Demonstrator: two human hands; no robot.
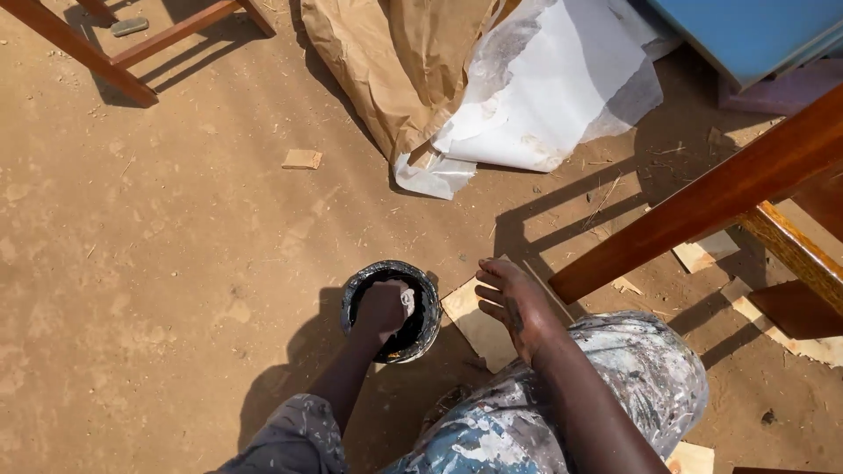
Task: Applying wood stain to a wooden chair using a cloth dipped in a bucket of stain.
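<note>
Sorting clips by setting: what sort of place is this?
Likely an outdoor furniture-finishing yard: bare dirt ground, varnished wooden frame, and a small dark tin the left hand dips into.

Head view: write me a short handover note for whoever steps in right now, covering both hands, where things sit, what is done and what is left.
Left hand: down inside the small dark can on the dirt ground, grip shut on a pale cloth wad.
Right hand: empty, fingers loosely curled, hovering over a flat wood offcut beside the can.
Nearby: glossy brown wooden frame to the right, crumpled brown and white paper sacks ahead.
Done: the frame rail looks glossy.
Left: cannot tell how much of it remains uncoated.
</note>
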